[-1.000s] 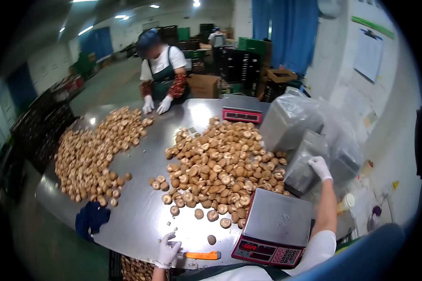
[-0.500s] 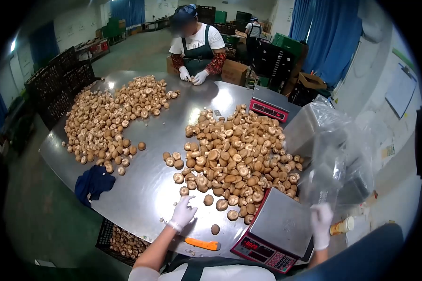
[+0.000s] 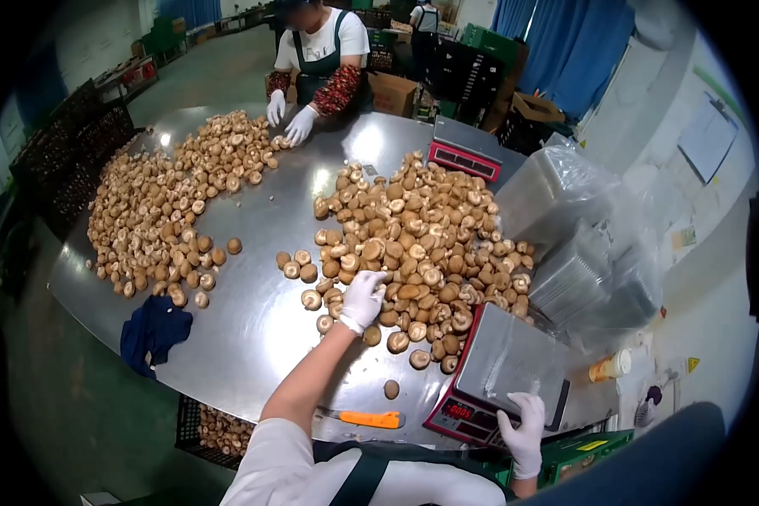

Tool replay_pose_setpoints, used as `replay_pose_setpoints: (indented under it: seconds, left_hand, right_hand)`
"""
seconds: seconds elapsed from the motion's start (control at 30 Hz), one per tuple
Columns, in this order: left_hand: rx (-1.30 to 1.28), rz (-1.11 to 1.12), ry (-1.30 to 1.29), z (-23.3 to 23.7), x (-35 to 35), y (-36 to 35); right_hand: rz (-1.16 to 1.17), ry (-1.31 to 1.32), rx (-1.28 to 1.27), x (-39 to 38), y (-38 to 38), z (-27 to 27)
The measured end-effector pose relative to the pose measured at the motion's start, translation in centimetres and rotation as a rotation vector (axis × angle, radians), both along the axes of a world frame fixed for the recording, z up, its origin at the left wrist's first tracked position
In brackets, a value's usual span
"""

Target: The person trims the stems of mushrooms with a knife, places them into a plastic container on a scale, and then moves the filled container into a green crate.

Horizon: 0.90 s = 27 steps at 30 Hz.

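Observation:
My left hand [image 3: 363, 302], in a white glove, is at the near left edge of the large shiitake mushroom pile [image 3: 430, 244]. Its fingers are bent around a small mushroom, partly hidden by the glove. Over the front right corner of the near red digital scale [image 3: 510, 354] is my right hand [image 3: 524, 434], also gloved, thumb and fingers apart and nothing in it. The scale's grey pan bears nothing, and red digits glow on its display. An orange-handled cutter [image 3: 371, 419] lies near the table's front edge, with a single mushroom [image 3: 391, 389] just behind it.
Across the metal table [image 3: 253, 329], a co-worker [image 3: 320, 59] has both gloved hands at a second mushroom pile [image 3: 169, 202]. A dark blue cloth [image 3: 153, 331] hangs at the left edge. Bagged clear plastic trays [image 3: 578, 270], another scale [image 3: 464, 152] and a paper cup [image 3: 610, 366] are to the right.
My left hand has moved forward and right into the pile. My right hand has come down and left to the scale's front corner. The co-worker's hands have shifted left to the far pile.

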State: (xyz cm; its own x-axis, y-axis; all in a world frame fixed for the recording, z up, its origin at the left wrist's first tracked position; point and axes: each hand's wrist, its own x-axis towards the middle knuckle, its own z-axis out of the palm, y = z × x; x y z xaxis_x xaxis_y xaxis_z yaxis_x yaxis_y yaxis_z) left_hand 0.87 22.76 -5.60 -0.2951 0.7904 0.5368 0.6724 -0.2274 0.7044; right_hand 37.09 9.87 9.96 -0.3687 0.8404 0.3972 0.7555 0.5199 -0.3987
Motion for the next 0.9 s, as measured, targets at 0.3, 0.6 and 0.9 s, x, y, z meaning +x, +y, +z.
replay_pose_setpoints:
  seconds: [0.3,0.6,0.9]
  left_hand:
    - [-0.375,0.038,-1.641,1.4,-5.5,-18.7]
    - [-0.554,-0.204,-1.592,1.5,-2.9,-28.1]
    - [-0.547,-0.163,-1.536,1.7,-3.0,-32.2]
  right_hand:
    - [0.307,0.183,-0.354,-14.6,4.7,-10.6]
    - [0.290,-0.099,-0.246,-20.3,8.8,-15.5]
    - [1.045,-0.012,-0.828,-25.4,-2.5,-6.5]
